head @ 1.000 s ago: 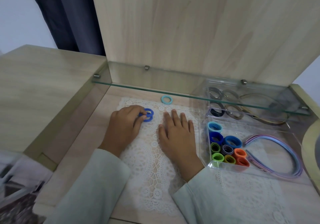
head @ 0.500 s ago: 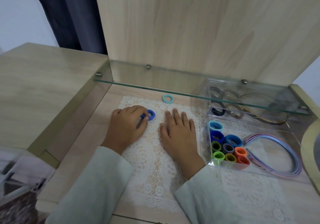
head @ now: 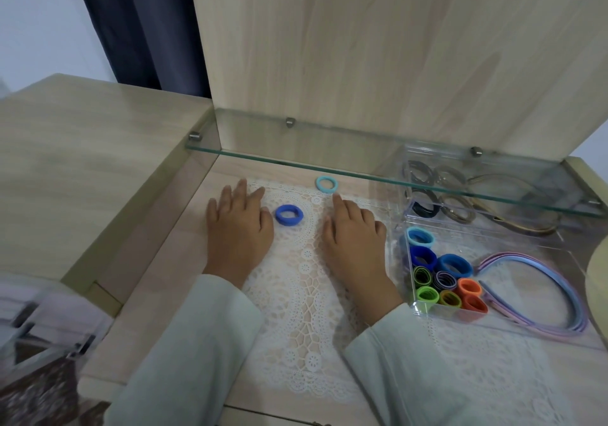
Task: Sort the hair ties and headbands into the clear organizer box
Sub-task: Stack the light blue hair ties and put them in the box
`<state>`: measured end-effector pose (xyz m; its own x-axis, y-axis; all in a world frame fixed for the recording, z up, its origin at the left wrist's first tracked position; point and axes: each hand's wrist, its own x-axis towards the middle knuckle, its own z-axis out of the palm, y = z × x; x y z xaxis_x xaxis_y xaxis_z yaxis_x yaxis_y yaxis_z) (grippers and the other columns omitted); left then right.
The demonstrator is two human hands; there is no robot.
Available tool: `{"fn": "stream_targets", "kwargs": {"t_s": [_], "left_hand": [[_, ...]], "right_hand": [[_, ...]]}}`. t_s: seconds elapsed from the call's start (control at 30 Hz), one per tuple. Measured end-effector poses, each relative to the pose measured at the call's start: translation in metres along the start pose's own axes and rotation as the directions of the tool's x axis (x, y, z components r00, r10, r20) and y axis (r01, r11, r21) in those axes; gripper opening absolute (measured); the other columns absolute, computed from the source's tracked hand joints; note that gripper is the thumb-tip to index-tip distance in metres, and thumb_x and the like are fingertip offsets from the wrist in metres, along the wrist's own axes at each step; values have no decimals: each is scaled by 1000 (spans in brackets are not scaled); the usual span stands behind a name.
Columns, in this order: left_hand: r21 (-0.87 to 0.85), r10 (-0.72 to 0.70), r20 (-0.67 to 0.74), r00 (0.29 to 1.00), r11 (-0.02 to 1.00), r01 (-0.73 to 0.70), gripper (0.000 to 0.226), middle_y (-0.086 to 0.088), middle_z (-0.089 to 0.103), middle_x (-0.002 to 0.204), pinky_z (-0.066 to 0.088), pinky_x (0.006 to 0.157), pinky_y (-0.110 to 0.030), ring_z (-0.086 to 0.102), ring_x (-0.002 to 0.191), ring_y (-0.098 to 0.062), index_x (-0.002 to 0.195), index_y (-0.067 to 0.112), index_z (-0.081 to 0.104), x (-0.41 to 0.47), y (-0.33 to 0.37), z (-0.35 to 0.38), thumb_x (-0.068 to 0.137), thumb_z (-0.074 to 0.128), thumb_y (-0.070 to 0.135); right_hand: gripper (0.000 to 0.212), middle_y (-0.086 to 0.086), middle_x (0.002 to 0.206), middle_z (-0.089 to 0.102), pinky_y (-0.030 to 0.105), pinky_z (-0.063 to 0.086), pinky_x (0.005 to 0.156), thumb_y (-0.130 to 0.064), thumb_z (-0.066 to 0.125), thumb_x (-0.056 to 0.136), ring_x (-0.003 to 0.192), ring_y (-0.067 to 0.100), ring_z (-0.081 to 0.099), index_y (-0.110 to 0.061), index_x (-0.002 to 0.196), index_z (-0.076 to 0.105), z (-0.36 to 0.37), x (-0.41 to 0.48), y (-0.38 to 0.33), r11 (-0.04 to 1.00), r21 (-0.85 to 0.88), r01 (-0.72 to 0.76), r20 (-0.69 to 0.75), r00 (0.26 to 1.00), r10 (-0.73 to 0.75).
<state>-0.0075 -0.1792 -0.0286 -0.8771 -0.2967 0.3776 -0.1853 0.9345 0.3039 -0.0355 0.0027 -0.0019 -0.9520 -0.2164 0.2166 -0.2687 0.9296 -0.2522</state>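
A glass shelf (head: 362, 166) overhangs the far edge. A wooden side wall (head: 158, 215) closes the left, the clear organizer box (head: 526, 334) the right. Between the flat left hand (head: 238, 228) and right hand (head: 353, 239), only the blue hair tie (head: 289, 215) interrupts the lace mat (head: 302, 281).

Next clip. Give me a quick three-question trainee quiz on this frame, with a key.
1. True or false: the left hand grips the dark blue hair tie.
2. Where do the pastel headbands lie? A) in the clear organizer box; B) on the glass shelf; C) on the wooden top.
3. How many hair ties lie loose on the lace mat?
Key: 1 false, the hand lies flat beside it; 2 A; 3 two, the dark blue one and the light blue hair tie.
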Motion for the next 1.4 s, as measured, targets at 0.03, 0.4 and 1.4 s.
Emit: {"fn": "stream_targets", "kwargs": {"t_s": [0.03, 0.4, 1.4], "left_hand": [[19, -2, 25, 1000, 1000, 1, 59, -19, 49, 146, 31, 109, -60, 44, 134, -43, 135, 14, 59, 0, 0, 0, 93, 25, 35], [24, -40, 142, 989, 999, 37, 61, -12, 33, 158, 17, 118, -53, 27, 146, -37, 148, 22, 43, 1, 0, -2, 92, 24, 36], [13, -59, 167, 984, 998, 58, 51, -9, 28, 160, 15, 119, -50, 24, 148, -33, 150, 24, 40, 1, 4, -7, 100, 33, 32]], "right_hand": [[51, 2, 140, 44, 42, 30, 100, -35, 29, 101, 123, 23, 42, -21, 150, 26, 1, 3, -2, 1000, -18, -13, -7, 1000, 13], [49, 9, 123, 46, 40, 35, 88, -17, 36, 98, 107, 28, 42, -32, 145, 31, 10, 36, -9, 997, -35, -73, -57, 996, 71], [11, -4, 104, 56, 34, 44, 80, -18, 61, 91, 95, 14, 43, -18, 100, 67, 13, 14, -7, 847, 396, 355, -262, 928, -267]]}}
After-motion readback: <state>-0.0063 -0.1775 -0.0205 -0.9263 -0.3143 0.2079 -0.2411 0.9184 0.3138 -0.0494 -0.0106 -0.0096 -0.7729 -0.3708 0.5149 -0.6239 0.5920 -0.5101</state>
